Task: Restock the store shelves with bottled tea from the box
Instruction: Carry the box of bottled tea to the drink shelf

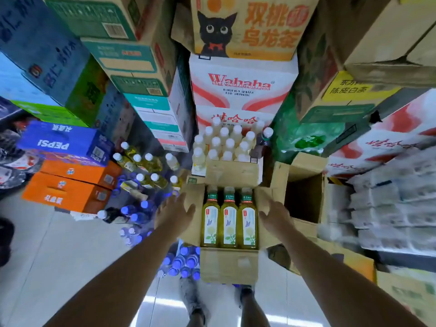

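I see tall stacks of cartons all around: a Wahaha carton (pixel 243 86) straight ahead with a cat-printed tea carton (pixel 245 27) on top of it, and a blue Pepsi box (pixel 63 141) over orange boxes (pixel 70 185) at the left. Loose yellow-drink bottles (pixel 146 166) stand on the floor (pixel 59 256) at the left, and blue-capped water bottles (pixel 186 263) crowd beside and under the near left corner of the tea box (pixel 227 265). Just behind the tea box is an open carton (pixel 232 172) full of upright white-capped bottles (pixel 226 142). At the right stands an empty open carton (pixel 304 197).

The tea box is directly in front of me, between my hands. My left hand (pixel 177 213) lies on its left flap and my right hand (pixel 274 213) on its right flap. The fingers of both are straight and spread, and they grasp nothing.

Inside the box, three tea bottles (pixel 229 218) lie side by side, touching, with their caps pointing away from me.
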Demonstrator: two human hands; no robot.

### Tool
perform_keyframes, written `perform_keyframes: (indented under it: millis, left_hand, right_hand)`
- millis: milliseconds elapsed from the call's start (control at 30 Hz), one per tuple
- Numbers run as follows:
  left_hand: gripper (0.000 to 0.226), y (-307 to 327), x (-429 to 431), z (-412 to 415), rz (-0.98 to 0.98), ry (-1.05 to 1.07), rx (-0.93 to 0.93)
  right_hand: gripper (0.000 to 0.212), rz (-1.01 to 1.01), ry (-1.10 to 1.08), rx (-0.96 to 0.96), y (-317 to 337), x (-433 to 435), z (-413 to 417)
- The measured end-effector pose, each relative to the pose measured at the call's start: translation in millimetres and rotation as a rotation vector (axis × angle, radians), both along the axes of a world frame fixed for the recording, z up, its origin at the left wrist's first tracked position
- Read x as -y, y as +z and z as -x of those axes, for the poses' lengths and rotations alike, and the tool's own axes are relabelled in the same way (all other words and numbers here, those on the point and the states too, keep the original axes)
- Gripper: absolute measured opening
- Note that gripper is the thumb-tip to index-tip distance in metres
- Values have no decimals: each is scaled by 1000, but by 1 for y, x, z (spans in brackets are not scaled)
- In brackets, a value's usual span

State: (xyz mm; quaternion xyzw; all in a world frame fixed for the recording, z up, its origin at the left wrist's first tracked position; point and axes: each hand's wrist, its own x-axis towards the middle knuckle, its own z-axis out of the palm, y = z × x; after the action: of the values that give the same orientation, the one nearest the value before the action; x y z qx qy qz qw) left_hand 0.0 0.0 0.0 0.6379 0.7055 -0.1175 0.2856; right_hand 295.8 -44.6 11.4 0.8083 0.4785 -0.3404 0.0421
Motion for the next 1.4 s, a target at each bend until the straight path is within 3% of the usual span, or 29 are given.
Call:
perform_keyframes:
  millis: [233, 333, 433, 533, 600, 667, 800, 1067, 1400]
  left_hand:
    - [62, -36, 1, -13, 141, 338, 183]
    - [64, -38, -1, -17, 179, 442, 274]
    - [47, -30, -4, -14, 137, 666, 243]
    - [31, -17, -2, -5, 138, 839, 440]
    - [26, -14, 0, 3, 250, 864, 612]
    - [37, -8, 1, 4, 396, 836, 704]
    - [32, -4, 1, -6, 470, 815, 749]
    - [34, -18, 6, -10, 318, 861, 641]
    - [76, -68, 39, 15, 181, 1020, 637]
  right_hand:
    - [67, -17, -191, -130, -39, -11, -31]
    - [75, 28, -490, -311, -37, -17, -40]
    - [58, 26, -720, -395, -29, -17, -52]
    - [49, 205, -731, -641, -13, -10, -60]
    - [51, 303, -701, -726, -1, -8, -60]
    - [41, 330, -717, -785, 5, -7, -54]
    - [35, 305, -712, -731, 6, -8, -40]
    - [40, 222, -815, -570, -1, -6, -30]
    - [50, 59, -849, -463, 5, 5, -8]
